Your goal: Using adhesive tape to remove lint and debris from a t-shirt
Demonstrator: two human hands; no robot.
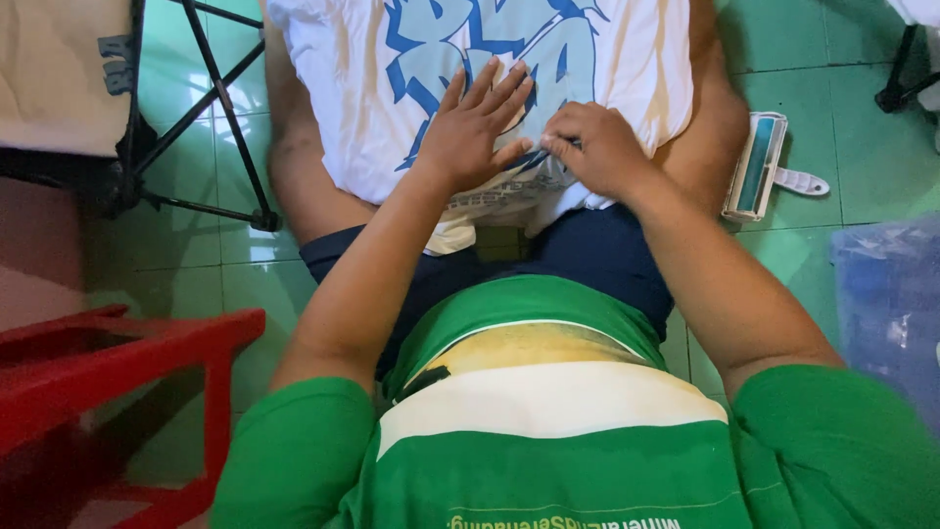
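Both my hands on a white printed T-shirt spread over my lap.

My left hand [477, 125] lies flat with fingers spread wide, palm pressing the soft cotton of the T-shirt [362, 88] just where the blue angular lettering sits; it grips nothing. My right hand [595, 147] is curled, fingertips pinched together on a small fold of the same cloth, touching the left thumb. The shirt drapes across my thighs and dark blue shorts [597, 257] (its hem hangs slightly crumpled between my knees). To my right, on the glossy green floor tiles [783, 49], rests a lint roller [759, 165] with a white plastic handle. A red plastic stool [117, 362] stands at my left, beside a black metal folding frame [211, 108].
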